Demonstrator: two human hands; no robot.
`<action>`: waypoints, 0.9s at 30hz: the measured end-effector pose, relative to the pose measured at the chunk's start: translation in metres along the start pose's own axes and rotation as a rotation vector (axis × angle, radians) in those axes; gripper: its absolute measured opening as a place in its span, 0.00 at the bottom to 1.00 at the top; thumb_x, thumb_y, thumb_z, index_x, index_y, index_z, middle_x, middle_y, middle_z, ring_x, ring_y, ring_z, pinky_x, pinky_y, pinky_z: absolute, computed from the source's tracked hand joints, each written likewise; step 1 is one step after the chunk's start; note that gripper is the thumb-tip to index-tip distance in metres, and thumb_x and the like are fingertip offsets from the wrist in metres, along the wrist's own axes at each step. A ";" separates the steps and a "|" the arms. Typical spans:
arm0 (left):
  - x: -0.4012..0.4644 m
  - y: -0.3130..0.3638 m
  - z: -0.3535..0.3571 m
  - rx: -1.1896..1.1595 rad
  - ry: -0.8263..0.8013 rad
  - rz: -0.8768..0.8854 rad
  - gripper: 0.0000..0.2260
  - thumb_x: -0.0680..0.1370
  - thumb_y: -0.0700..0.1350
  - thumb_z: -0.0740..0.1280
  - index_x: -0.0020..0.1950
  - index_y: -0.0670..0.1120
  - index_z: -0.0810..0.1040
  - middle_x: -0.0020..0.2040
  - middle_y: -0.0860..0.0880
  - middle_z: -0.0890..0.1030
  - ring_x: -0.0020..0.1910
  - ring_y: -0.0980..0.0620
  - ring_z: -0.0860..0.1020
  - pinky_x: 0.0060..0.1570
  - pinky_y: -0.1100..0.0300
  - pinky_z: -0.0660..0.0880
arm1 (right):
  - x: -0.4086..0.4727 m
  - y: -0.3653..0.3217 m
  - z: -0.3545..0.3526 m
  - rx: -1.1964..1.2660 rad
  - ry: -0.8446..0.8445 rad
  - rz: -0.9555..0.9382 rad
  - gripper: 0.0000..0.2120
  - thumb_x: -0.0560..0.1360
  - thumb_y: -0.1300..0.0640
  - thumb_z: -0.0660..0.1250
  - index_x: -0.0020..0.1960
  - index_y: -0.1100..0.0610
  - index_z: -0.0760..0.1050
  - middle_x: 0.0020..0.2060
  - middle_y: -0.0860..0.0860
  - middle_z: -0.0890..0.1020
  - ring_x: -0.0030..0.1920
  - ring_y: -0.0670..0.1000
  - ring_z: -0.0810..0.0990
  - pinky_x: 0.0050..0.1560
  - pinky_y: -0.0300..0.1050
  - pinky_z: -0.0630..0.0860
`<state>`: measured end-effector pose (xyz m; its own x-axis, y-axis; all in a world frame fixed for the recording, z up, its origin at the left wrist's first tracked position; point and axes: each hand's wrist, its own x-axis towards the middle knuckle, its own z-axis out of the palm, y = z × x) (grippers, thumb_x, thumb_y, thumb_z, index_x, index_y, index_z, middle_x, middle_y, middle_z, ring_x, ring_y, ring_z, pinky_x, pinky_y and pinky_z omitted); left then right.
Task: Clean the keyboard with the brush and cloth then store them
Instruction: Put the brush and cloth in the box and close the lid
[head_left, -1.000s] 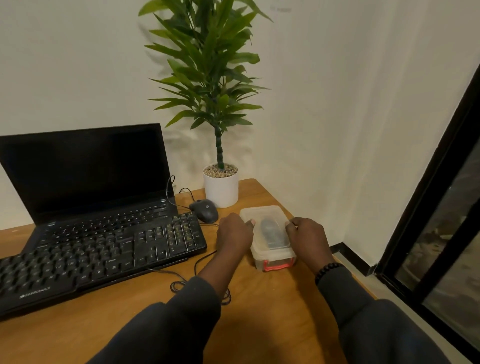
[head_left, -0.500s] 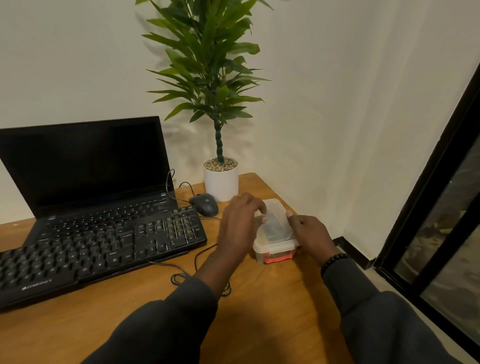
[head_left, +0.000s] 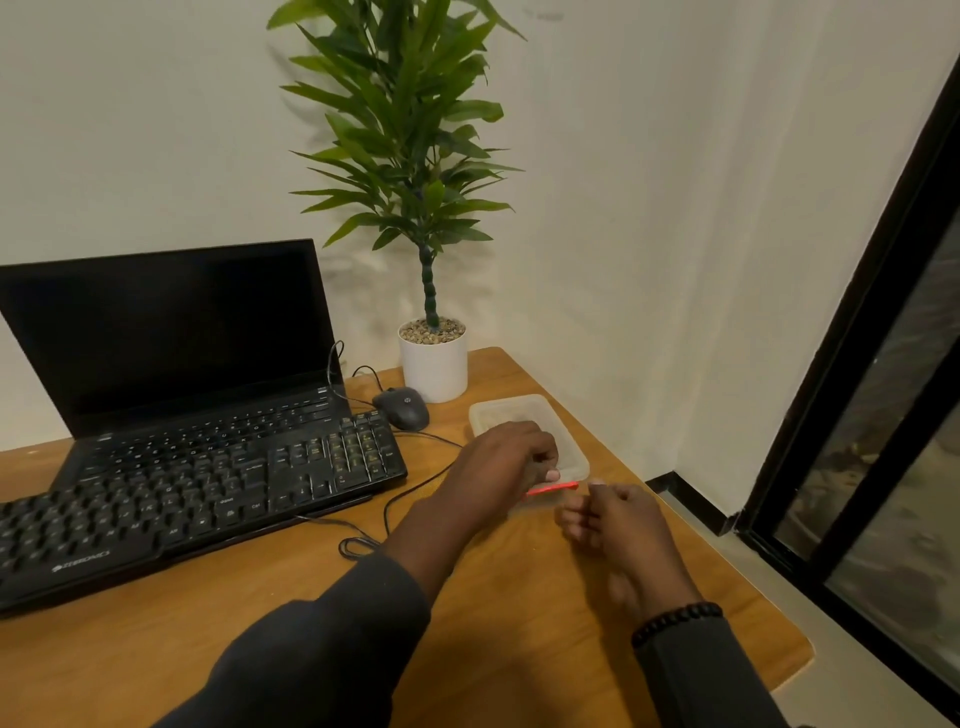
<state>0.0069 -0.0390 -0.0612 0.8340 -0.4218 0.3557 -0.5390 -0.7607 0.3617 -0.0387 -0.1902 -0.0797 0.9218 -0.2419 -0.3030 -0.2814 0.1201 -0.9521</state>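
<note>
A black keyboard (head_left: 197, 493) lies on the wooden desk (head_left: 519, 623) in front of a laptop. To its right stands a translucent plastic box (head_left: 511, 410) with a red latch (head_left: 553, 488) at its near end. My left hand (head_left: 498, 462) lies over the box's lid, fingers curled on it and thumb at the near edge by the latch. My right hand (head_left: 613, 514) hovers just in front of the box's near right corner, fingers curled in, blurred, with nothing visible in it. No brush or cloth shows; the box's contents are hidden.
An open black laptop (head_left: 166, 332) stands behind the keyboard. A black mouse (head_left: 402, 408) and a white plant pot (head_left: 434, 369) sit behind the box. A thin cable (head_left: 384, 514) loops between keyboard and box. The desk's right edge drops beside a black window frame (head_left: 852, 364).
My right hand has come off the box's right side and drawn back toward me. My left hand has shifted from the box's left side onto the lid.
</note>
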 end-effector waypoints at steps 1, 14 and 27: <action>-0.003 -0.001 -0.001 -0.033 -0.004 0.002 0.07 0.77 0.49 0.69 0.51 0.47 0.80 0.51 0.51 0.80 0.50 0.52 0.75 0.49 0.53 0.74 | -0.002 -0.002 -0.002 0.055 -0.034 0.001 0.06 0.80 0.61 0.62 0.55 0.60 0.73 0.43 0.61 0.83 0.41 0.55 0.82 0.49 0.51 0.81; -0.019 -0.003 0.006 -0.086 0.111 -0.017 0.05 0.76 0.45 0.72 0.50 0.47 0.84 0.52 0.53 0.80 0.51 0.56 0.76 0.48 0.67 0.68 | 0.009 0.002 -0.011 -0.467 -0.085 -0.526 0.17 0.74 0.55 0.71 0.60 0.46 0.70 0.56 0.45 0.77 0.55 0.47 0.78 0.41 0.29 0.72; 0.054 -0.054 -0.025 -0.366 -0.019 -0.944 0.30 0.83 0.60 0.53 0.73 0.36 0.66 0.71 0.39 0.71 0.67 0.40 0.71 0.57 0.55 0.71 | 0.028 -0.025 0.034 -1.121 -0.146 -0.835 0.20 0.79 0.45 0.61 0.70 0.49 0.71 0.70 0.45 0.71 0.68 0.46 0.68 0.69 0.43 0.65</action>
<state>0.0777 -0.0080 -0.0399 0.9379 0.2643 -0.2249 0.3417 -0.5906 0.7310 0.0033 -0.1667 -0.0633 0.9200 0.2493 0.3023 0.3590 -0.8454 -0.3955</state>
